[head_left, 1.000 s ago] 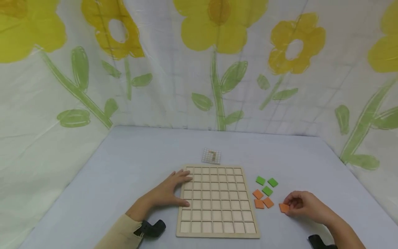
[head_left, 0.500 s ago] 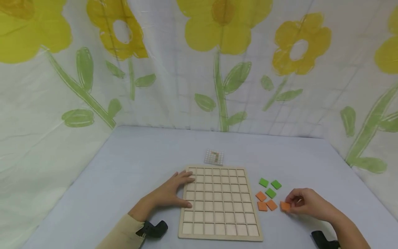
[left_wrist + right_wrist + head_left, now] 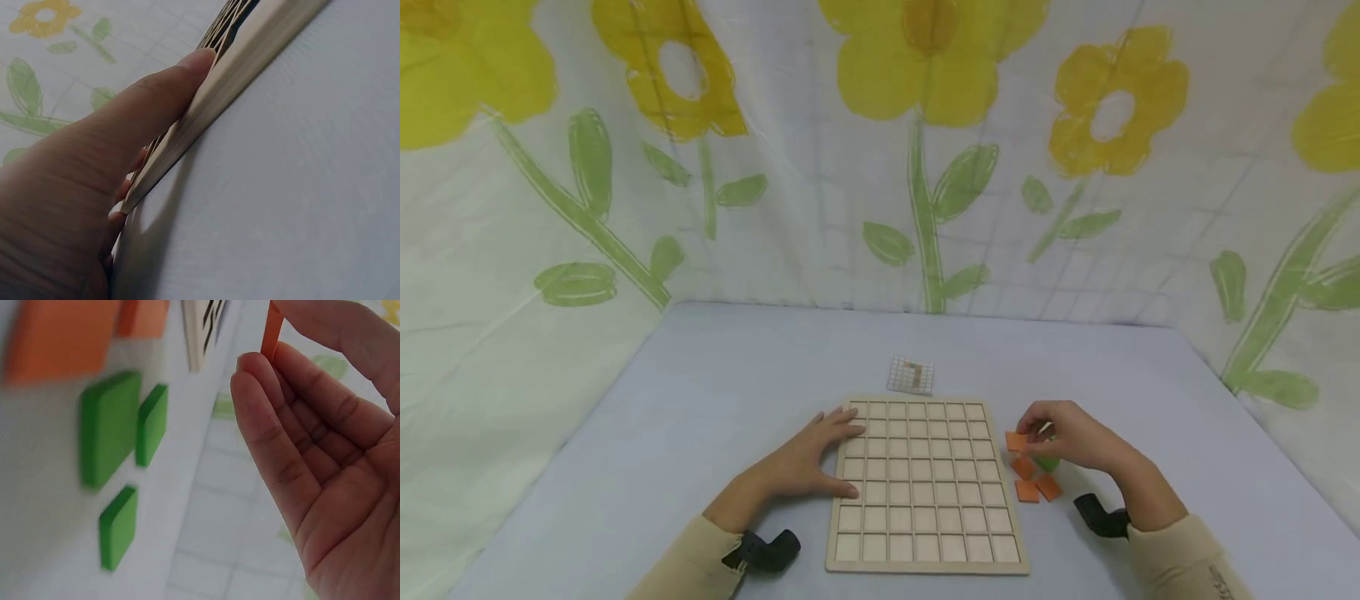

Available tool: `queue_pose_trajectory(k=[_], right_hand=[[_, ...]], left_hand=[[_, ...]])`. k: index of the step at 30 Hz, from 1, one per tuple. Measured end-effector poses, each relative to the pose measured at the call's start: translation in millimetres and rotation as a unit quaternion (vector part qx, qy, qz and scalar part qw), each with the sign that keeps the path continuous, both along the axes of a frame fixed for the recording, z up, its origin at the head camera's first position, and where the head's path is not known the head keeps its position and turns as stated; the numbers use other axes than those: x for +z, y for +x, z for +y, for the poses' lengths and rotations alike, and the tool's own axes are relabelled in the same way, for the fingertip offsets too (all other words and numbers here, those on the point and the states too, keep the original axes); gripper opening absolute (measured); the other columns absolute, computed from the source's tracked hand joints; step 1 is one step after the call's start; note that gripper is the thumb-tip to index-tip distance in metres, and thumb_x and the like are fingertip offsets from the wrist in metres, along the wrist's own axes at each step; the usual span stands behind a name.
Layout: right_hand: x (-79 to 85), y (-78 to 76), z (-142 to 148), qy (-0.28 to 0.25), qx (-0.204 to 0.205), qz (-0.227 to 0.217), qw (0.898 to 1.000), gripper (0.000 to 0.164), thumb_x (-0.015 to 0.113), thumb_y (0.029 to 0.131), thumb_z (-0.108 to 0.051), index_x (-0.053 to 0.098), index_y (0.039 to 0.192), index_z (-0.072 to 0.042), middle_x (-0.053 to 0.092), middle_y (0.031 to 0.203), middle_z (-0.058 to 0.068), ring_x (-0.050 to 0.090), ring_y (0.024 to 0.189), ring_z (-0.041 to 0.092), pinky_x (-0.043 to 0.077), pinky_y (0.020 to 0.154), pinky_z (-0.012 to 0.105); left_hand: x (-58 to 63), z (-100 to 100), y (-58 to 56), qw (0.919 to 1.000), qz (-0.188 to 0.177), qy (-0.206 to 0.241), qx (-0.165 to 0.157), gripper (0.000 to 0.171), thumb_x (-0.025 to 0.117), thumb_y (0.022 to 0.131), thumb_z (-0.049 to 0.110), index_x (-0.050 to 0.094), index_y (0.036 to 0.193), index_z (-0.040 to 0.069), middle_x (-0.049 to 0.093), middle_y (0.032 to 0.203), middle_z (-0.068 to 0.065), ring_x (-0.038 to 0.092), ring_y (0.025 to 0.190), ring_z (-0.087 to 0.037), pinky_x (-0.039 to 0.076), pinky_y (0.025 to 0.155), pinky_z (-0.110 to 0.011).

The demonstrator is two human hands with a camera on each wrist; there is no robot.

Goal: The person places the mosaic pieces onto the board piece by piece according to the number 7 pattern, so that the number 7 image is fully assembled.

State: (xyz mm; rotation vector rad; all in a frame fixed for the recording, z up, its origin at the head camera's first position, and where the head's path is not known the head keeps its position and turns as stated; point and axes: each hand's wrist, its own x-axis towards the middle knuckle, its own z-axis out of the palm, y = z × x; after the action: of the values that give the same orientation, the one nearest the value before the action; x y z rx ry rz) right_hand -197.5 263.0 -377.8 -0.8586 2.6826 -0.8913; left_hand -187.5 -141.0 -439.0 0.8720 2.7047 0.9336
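A wooden grid board (image 3: 927, 568) with raised square cells lies flat on the table. My left hand (image 3: 811, 460) rests on its left edge, fingers spread and thumb (image 3: 200, 59) on the rim. Beside the board's right edge, my right hand (image 3: 1075, 435) pinches a square orange tile (image 3: 1016, 441) between thumb and fingertips. In the right wrist view that tile (image 3: 271, 334) is seen edge-on, raised above the table. Under this hand lie green tiles (image 3: 111, 431), mostly hidden from the head view. Several more orange tiles (image 3: 1027, 491) lie just nearer.
A small card (image 3: 912, 375) printed with a grid and a coloured pattern lies behind the board. Each wrist wears a black camera mount (image 3: 771, 552). A white sheet with painted yellow flowers (image 3: 928, 62) hangs behind the white table (image 3: 737, 350).
My right hand has lifted the orange tile from the table and carried it left and away from me, over the green tiles to the board's right side. My left hand stays put.
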Motion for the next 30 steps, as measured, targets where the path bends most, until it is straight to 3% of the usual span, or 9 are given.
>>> queue_pose_trajectory(k=[7,15,30], right_hand=[[3.6,-20.3,-39.3,0.0,0.03,0.028,0.999,0.017,0.072,0.08,-0.009,0.065,0.094,-0.003,0.065,0.089,0.004,0.06,0.078,0.007,0.055,0.07,0.024],[4.9,-31.9,-79.0,-0.028,0.034,-0.013,0.999,0.016,0.069,0.083,-0.011,0.066,0.096,-0.003,0.066,0.096,0.009,0.062,0.083,0.013,0.056,0.072,0.023],[-2.6,-46.4,-133.8,-0.009,0.042,-0.018,0.999,0.016,0.07,0.082,-0.012,0.069,0.096,-0.004,0.069,0.093,0.008,0.064,0.085,0.017,0.055,0.073,0.024]], left_hand=[[1.4,-0.7,0.0,1.0,0.001,0.005,-0.006,0.087,0.076,0.065,0.055,0.047,0.136,0.014,0.029,0.153,-0.008,0.017,0.144,-0.03,0.006,0.119,-0.05],[-0.1,-0.4,-1.5,1.0,0.001,0.006,-0.007,0.087,0.076,0.064,0.055,0.047,0.135,0.014,0.029,0.152,-0.008,0.017,0.144,-0.032,0.007,0.119,-0.051],[1.0,-0.8,-2.2,0.9999,0.0,0.008,-0.013,0.086,0.076,0.066,0.055,0.046,0.136,0.014,0.028,0.153,-0.009,0.016,0.144,-0.033,0.009,0.118,-0.053]])
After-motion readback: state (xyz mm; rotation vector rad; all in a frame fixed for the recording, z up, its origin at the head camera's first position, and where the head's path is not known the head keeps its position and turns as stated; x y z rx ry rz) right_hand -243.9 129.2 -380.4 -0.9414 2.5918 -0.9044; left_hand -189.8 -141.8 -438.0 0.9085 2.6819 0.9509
